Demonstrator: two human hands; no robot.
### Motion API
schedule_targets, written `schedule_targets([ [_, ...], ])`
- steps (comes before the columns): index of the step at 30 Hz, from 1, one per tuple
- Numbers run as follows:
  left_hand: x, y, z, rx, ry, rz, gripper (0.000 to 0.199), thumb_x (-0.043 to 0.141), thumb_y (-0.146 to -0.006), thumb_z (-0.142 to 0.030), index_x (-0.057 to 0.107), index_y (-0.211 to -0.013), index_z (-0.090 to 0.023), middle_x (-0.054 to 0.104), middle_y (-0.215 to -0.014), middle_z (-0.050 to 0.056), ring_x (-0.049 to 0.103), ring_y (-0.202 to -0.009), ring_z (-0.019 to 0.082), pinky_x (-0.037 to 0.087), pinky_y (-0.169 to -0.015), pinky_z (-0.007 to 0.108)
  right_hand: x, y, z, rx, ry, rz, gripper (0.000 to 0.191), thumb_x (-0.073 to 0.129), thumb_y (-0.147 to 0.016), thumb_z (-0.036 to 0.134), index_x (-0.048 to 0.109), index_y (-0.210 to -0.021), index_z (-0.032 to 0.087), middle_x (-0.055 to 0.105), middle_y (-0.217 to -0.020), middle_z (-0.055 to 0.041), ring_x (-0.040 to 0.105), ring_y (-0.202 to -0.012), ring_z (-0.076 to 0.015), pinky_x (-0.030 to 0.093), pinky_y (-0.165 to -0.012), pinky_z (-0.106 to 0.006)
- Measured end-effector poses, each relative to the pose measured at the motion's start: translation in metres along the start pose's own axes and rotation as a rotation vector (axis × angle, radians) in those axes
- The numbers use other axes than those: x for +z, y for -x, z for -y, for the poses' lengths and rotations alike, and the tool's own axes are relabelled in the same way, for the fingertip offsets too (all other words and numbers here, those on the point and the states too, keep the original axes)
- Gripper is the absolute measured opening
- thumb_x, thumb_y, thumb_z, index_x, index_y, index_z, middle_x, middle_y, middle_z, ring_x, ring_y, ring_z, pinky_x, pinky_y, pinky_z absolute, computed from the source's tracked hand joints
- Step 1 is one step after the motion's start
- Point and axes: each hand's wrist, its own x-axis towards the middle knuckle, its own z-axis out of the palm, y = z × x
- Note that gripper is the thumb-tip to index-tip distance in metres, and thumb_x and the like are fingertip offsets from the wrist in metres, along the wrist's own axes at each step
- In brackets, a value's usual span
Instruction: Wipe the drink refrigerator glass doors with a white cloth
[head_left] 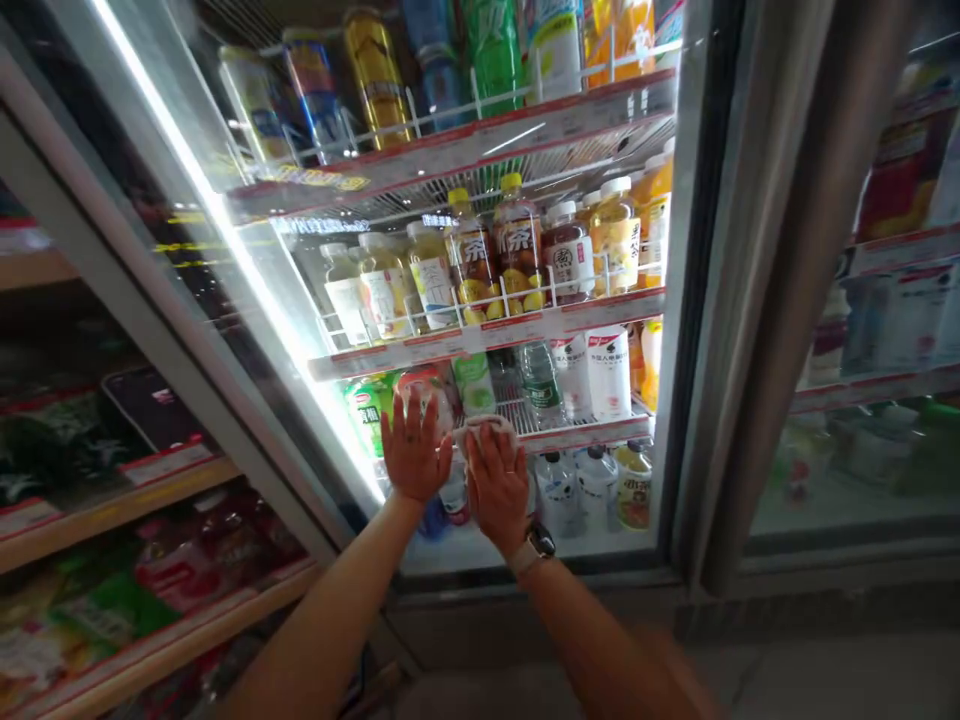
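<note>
Flat on the glass door (480, 562) of a lit drinks fridge rests my left hand (415, 452), fingers spread and nothing in it. Beside it on the right, my right hand (496, 488) presses a pale cloth (495, 421) against the same glass, with the cloth showing above and beside the fingers. A watch (538, 543) is on my right wrist. Behind the glass, near my hands, are a clear bottle with a green label (541, 385), white-labelled bottles (607, 372) and a green pack (365, 415).
Shelves of bottles and cans fill the fridge, among them dark tea bottles with yellow caps (517, 245) and a gold can (377, 80). A thick metal door frame (787, 290) stands on the right. To the left are wooden-edged shelves (172, 490) with packaged goods.
</note>
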Motion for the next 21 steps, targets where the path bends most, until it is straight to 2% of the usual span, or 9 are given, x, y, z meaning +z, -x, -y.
schedule_targets([
  [3,0.0,0.002,0.002,-0.02,0.036,0.013,0.065,0.046,-0.095,-0.036,0.021,-0.155,-0.026,0.021,-0.162,0.006,0.01,-0.151,0.026,0.01,-0.123,0.05,-0.007,0.005,-0.007,-0.144,-0.025,0.101,0.064,0.045,-0.094,0.022,0.024,-0.155,0.027,0.044,-0.152,-0.0057,0.031,-0.145,-0.0206,0.011,-0.121,-0.041],
  [6,-0.001,0.002,0.002,-0.003,-0.004,0.012,0.067,0.046,-0.095,-0.035,0.019,-0.155,-0.026,0.02,-0.161,0.007,0.011,-0.151,0.026,0.011,-0.123,0.05,-0.026,0.004,-0.036,-0.179,-0.01,0.067,0.064,0.042,-0.094,0.018,0.025,-0.155,0.027,0.046,-0.151,-0.005,0.028,-0.146,-0.0183,0.007,-0.122,-0.04],
  [8,-0.001,0.002,0.002,0.009,-0.029,0.008,0.068,0.046,-0.095,-0.033,0.015,-0.155,-0.025,0.018,-0.162,0.007,0.01,-0.151,0.026,0.012,-0.123,0.05,-0.039,0.003,-0.064,-0.118,0.033,0.004,0.065,0.039,-0.094,0.017,0.022,-0.156,0.026,0.041,-0.154,-0.0074,0.024,-0.148,-0.0213,0.009,-0.121,-0.044],
  [12,-0.002,0.001,0.001,-0.01,-0.032,0.02,0.071,0.048,-0.094,-0.035,0.014,-0.156,-0.028,0.016,-0.162,0.005,0.009,-0.151,0.026,0.011,-0.123,0.049,-0.062,0.004,-0.124,0.101,0.101,-0.132,0.065,0.034,-0.095,0.018,0.016,-0.157,0.02,0.019,-0.163,-0.0138,0.012,-0.151,-0.0311,0.015,-0.118,-0.06],
  [15,-0.002,0.0,0.0,-0.017,-0.018,0.0,0.072,0.05,-0.093,-0.036,0.014,-0.155,-0.029,0.018,-0.162,0.004,0.01,-0.151,0.025,0.01,-0.123,0.048,-0.072,0.004,-0.155,0.289,0.089,-0.229,0.064,0.032,-0.096,0.024,0.015,-0.157,0.014,0.01,-0.164,-0.0175,0.007,-0.15,-0.0348,0.015,-0.115,-0.068],
  [18,-0.001,-0.002,-0.001,-0.001,-0.024,-0.031,0.073,0.051,-0.093,-0.034,0.015,-0.155,-0.027,0.019,-0.162,0.005,0.01,-0.151,0.025,0.011,-0.123,0.048,-0.074,-0.001,-0.16,0.403,0.08,-0.297,0.063,0.029,-0.098,0.029,0.014,-0.157,0.015,0.009,-0.163,-0.0184,0.008,-0.15,-0.0363,0.014,-0.114,-0.071],
  [21,-0.001,-0.003,-0.003,0.0,-0.022,-0.036,0.071,0.051,-0.093,-0.032,0.017,-0.155,-0.026,0.019,-0.162,0.006,0.011,-0.151,0.025,0.011,-0.123,0.047,-0.067,-0.009,-0.142,0.436,0.106,-0.319,0.063,0.026,-0.099,0.031,0.008,-0.158,0.016,0.009,-0.163,-0.0182,0.004,-0.15,-0.0366,0.015,-0.113,-0.072],
])
